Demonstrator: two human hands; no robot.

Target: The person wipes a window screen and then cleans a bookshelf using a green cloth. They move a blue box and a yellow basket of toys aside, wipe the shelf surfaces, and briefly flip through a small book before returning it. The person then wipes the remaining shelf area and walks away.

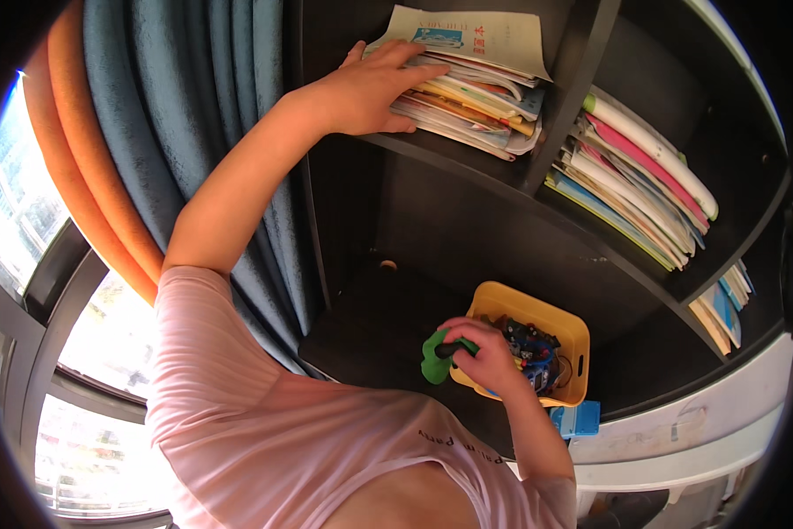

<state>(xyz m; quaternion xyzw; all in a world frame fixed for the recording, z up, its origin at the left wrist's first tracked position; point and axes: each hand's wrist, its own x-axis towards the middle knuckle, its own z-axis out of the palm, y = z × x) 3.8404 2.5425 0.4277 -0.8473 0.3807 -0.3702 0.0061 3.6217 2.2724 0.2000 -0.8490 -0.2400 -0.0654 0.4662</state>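
My left hand point(386, 86) lies spread against the left end of a stack of booklets and papers point(475, 109) on the upper shelf. Its fingers reach over the top and its thumb sits low by the shelf edge. A thin paper-covered exercise book point(489, 43) with printed writing tops the stack. Lower down, my right hand point(485, 357) grips a black handle-like part point(448, 350) with a flat green piece point(434, 367) beside it; exactly what this is I cannot tell. Under and behind that hand stands a yellow plastic basket point(571, 330) holding small toys and parts, partly hidden.
A dark wooden shelf unit point(462, 198) fills the front. More books and folders point(634, 185) lie in the right compartment. Blue box-like object point(578, 418) sits beside the basket. Blue and orange curtains point(151, 99) hang at left, next to a bright window point(99, 330).
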